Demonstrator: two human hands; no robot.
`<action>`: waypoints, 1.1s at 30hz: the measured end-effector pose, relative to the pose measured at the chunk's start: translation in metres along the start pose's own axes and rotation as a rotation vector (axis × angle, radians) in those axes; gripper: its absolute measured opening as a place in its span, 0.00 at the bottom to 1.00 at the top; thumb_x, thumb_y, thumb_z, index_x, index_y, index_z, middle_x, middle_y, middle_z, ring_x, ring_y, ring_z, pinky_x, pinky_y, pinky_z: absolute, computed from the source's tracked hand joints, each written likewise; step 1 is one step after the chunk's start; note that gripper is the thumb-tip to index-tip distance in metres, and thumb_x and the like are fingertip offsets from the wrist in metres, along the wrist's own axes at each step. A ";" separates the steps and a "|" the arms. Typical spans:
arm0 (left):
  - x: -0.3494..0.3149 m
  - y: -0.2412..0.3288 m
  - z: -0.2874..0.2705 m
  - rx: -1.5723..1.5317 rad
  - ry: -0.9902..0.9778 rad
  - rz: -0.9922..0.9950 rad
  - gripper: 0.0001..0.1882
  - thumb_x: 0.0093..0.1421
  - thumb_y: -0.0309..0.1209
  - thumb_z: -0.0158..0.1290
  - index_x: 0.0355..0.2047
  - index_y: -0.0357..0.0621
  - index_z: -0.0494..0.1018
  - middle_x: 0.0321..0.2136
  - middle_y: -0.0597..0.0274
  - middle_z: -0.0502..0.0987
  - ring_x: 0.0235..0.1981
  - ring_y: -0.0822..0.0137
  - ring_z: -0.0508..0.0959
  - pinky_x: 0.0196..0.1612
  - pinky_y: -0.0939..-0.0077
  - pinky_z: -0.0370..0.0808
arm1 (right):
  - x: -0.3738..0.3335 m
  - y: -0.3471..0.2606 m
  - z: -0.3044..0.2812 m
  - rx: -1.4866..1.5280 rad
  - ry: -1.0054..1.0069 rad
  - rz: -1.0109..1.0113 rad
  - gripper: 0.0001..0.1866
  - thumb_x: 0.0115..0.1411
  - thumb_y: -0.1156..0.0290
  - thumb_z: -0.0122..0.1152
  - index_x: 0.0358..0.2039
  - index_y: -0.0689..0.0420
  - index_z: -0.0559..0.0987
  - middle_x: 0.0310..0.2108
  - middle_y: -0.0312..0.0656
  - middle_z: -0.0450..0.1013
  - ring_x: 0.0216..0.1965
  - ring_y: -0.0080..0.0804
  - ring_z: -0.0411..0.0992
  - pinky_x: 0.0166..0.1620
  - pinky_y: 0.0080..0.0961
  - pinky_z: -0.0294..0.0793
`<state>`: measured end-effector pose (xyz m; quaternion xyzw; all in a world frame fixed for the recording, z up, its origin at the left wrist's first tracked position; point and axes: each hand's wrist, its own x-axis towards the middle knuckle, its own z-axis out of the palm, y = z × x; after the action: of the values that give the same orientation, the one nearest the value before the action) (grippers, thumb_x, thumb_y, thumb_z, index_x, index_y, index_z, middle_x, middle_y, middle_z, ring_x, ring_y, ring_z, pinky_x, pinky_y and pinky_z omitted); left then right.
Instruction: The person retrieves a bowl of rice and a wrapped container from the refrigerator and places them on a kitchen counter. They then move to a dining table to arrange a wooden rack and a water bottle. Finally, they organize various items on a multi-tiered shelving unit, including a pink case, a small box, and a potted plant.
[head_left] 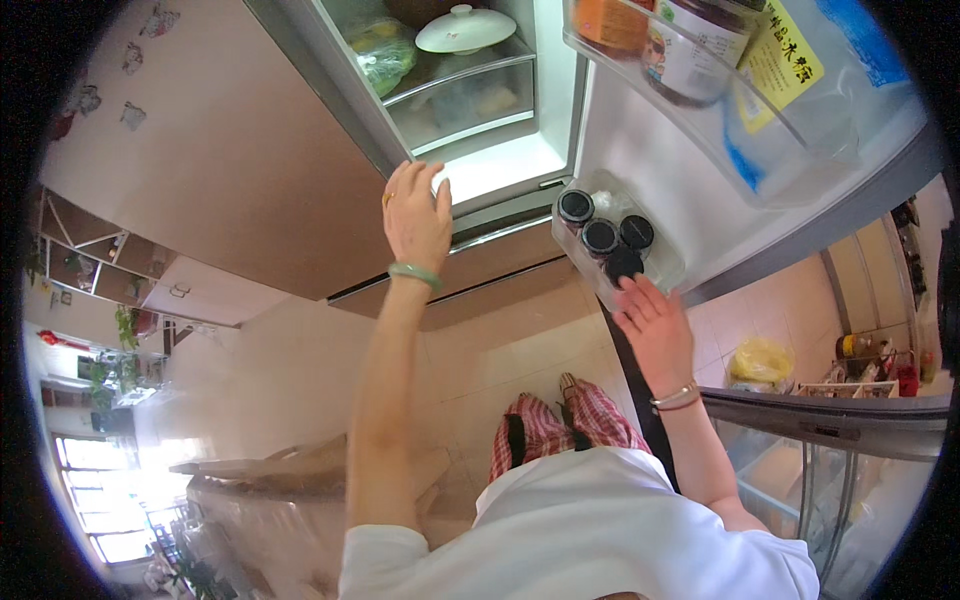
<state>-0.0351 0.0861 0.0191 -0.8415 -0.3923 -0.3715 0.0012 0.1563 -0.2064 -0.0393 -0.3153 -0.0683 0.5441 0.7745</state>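
A: Right hand (655, 325) reaches the lower door shelf (660, 268), fingers loosely spread, tips touching one dark-capped jar (622, 264) among four, gripping nothing yet.

B: Best closed around that cap squarely, lifted straight up past its neighbours.

A: Farther up, left hand (415, 215), arm outstretched, rests open-fingered on the fridge compartment's edge (500, 205), steadying; a white lidded dish (465, 30) sits above.

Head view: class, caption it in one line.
Left hand on open fridge's edge; right hand reaching dark-lidded jars in door shelf.
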 end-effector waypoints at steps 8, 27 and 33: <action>0.019 -0.043 0.004 1.061 -0.519 0.479 0.15 0.63 0.34 0.45 0.43 0.43 0.77 0.50 0.51 0.73 0.59 0.55 0.66 0.69 0.53 0.42 | 0.077 0.027 0.103 0.062 -0.302 0.135 0.32 0.70 0.48 0.35 0.61 0.63 0.61 0.62 0.48 0.61 0.59 0.39 0.64 0.58 0.36 0.66; 0.099 -0.041 -0.013 1.147 -0.532 0.595 0.19 0.63 0.38 0.44 0.52 0.50 0.75 0.60 0.59 0.64 0.67 0.59 0.53 0.68 0.42 0.37 | 0.024 -0.024 0.099 -0.198 -0.367 -0.057 0.32 0.71 0.47 0.30 0.58 0.63 0.65 0.59 0.52 0.65 0.57 0.42 0.67 0.58 0.37 0.67; 0.081 -0.034 -0.018 1.296 -0.819 0.631 0.25 0.65 0.51 0.42 0.54 0.53 0.74 0.65 0.60 0.58 0.68 0.58 0.49 0.67 0.42 0.44 | -0.007 -0.048 0.083 0.006 -0.247 -0.257 0.33 0.70 0.45 0.32 0.59 0.61 0.66 0.58 0.53 0.65 0.57 0.43 0.67 0.59 0.39 0.66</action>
<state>-0.0349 0.1577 0.0732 -0.8132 -0.2434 0.2817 0.4473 0.1549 -0.1888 0.0549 -0.2324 -0.2008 0.4754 0.8244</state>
